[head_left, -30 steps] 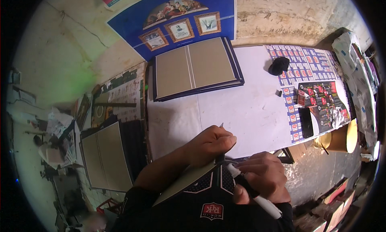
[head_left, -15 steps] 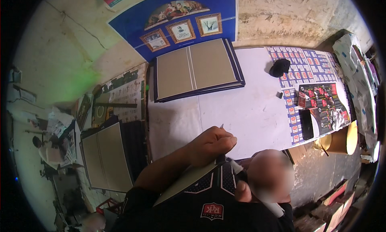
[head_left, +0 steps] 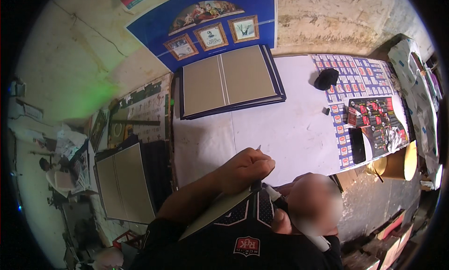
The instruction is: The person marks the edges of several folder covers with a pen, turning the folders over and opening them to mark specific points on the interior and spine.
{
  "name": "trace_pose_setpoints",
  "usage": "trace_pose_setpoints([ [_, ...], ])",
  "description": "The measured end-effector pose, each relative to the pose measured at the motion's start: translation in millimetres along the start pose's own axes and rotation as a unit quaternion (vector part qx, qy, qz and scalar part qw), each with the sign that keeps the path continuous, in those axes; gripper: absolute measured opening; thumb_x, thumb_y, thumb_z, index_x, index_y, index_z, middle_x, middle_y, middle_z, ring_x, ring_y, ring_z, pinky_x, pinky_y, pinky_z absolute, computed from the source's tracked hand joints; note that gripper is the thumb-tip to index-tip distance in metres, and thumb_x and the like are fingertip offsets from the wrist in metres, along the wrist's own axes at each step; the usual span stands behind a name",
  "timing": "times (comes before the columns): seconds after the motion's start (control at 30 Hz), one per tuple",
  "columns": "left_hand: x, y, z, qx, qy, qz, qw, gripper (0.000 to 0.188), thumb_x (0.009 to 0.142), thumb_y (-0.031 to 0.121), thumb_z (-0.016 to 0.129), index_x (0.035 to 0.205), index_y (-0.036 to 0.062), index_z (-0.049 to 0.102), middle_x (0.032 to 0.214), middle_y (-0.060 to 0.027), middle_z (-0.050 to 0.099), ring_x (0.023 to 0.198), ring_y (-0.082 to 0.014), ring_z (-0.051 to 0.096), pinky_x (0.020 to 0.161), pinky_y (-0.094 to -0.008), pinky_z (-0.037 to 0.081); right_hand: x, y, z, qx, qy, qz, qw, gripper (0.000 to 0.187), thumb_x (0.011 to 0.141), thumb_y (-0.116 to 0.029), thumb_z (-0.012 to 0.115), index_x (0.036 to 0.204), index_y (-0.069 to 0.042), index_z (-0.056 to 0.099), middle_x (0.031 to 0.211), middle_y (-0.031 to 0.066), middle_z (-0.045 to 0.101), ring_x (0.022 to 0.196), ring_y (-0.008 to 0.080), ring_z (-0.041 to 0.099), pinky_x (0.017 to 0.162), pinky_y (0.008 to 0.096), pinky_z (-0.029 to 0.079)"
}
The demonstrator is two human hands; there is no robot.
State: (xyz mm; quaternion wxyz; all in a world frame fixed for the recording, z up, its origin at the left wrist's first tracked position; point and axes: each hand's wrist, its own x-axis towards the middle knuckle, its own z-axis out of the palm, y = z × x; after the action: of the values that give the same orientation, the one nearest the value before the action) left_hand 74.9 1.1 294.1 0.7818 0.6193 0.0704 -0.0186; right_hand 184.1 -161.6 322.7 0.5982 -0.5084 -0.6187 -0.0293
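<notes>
My left hand [head_left: 248,171] is closed in a fist in front of my chest, at the upper end of a beige board [head_left: 210,219] with a dark edge, which leans tilted against my black shirt. A small pale pointed tip [head_left: 259,148] sticks out beyond the fist; its kind is unclear. Close by on the right, my right hand [head_left: 282,222] is wrapped round a white bottle with a narrow nozzle [head_left: 273,193]. A blurred patch covers most of this hand, leaving the thumb plain. The nozzle points toward the board's upper end.
Beige-and-navy covers [head_left: 201,85] lie stacked at the table's back; another stack [head_left: 125,183] is at left. On the white-topped table [head_left: 285,129] are a black crumpled item [head_left: 326,78], a phone [head_left: 357,145] and printed sheets [head_left: 379,113]. A yellow bucket [head_left: 397,163] stands below right. Another person [head_left: 61,178] is far left.
Both hands and the board stay nearly in place. At the far left, the other person has shifted slightly.
</notes>
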Motion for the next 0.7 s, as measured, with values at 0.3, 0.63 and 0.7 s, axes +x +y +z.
trace_pose_setpoints([
  [0.3,-1.0,1.9,-0.2,-0.006,0.000,0.003,1.000,0.036,0.093,0.021,0.044,0.060,0.0062,0.037,0.057,0.0046,0.032,0.057,-0.0054,0.030,0.052,-0.0279,0.029,0.8,1.6,-1.2,0.025,-0.013,-0.006,1.000,0.030,0.075,-0.013,0.075,0.094,-0.006,0.053,0.076,0.0080,0.065,0.065,0.0179,0.067,0.055,0.0278,0.050],
  [0.63,-0.9,8.3,0.3,0.005,0.015,0.012,1.000,0.036,0.093,0.021,0.043,0.060,0.0065,0.037,0.058,0.0043,0.032,0.058,-0.0055,0.030,0.052,-0.0280,0.029,-1.7,-1.4,0.4,0.024,0.003,-0.007,1.000,0.031,0.074,-0.013,0.076,0.094,-0.006,0.054,0.082,0.0096,0.067,0.068,0.0184,0.068,0.058,0.0272,0.050],
  [0.7,-0.8,9.6,1.5,0.002,0.011,-0.007,1.000,0.036,0.093,0.021,0.043,0.060,0.0067,0.036,0.057,0.0047,0.031,0.057,-0.0055,0.029,0.052,-0.0280,0.028,1.2,-1.9,0.6,0.027,0.010,-0.024,0.999,0.031,0.073,-0.013,0.077,0.094,-0.006,0.054,0.080,0.0094,0.067,0.069,0.0187,0.068,0.058,0.0273,0.050],
])
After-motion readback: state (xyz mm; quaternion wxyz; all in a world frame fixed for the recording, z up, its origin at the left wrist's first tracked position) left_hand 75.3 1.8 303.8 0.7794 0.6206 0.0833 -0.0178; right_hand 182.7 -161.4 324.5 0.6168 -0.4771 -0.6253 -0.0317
